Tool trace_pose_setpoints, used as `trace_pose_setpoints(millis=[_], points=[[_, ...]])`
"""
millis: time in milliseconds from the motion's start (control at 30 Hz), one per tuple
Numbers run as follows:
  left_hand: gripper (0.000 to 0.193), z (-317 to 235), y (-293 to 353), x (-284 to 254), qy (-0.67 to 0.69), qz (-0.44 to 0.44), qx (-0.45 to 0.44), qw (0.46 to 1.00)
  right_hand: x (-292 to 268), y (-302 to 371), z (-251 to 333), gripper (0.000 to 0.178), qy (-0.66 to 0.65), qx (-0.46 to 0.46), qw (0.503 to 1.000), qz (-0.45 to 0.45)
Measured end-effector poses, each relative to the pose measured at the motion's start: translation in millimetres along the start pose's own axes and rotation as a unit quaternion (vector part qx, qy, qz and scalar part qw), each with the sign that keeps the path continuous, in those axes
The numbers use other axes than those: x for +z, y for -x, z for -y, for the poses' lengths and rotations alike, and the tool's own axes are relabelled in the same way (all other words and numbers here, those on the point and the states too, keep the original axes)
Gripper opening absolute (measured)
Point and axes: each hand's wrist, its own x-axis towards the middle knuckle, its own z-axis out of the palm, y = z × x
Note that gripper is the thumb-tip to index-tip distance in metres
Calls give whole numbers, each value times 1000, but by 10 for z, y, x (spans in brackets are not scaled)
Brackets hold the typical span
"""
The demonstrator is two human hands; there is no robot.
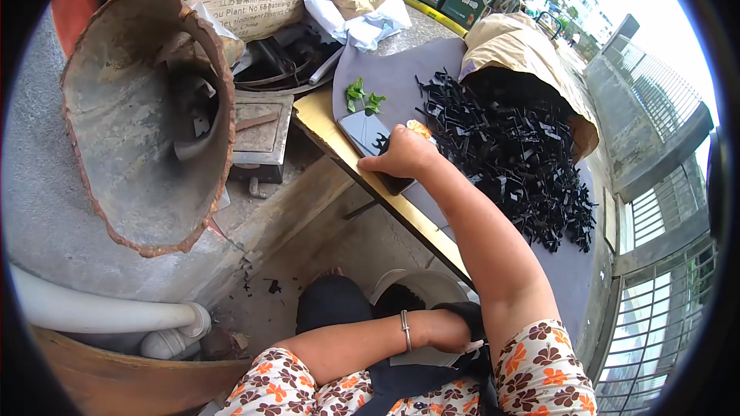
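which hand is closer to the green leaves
Right. The right hand is at the dark phone, close to the green leaves; the left hand is low by the pale bucket, much farther from them.

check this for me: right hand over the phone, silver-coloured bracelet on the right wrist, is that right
Wrong side: the head view shows the silver-coloured bracelet on the left wrist. The right hand is over the phone, as you say.
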Motion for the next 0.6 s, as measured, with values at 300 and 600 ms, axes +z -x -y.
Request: trace_pose_setpoints(millis=[300,600], points=[[43,-225,212,-310,60,-48,7,997,-17,18,-48,87,-43,18,999,0],[33,114,-168,-142,137,-404,42,903,-409,1611,-890,16,-277,-114,942,-154]])
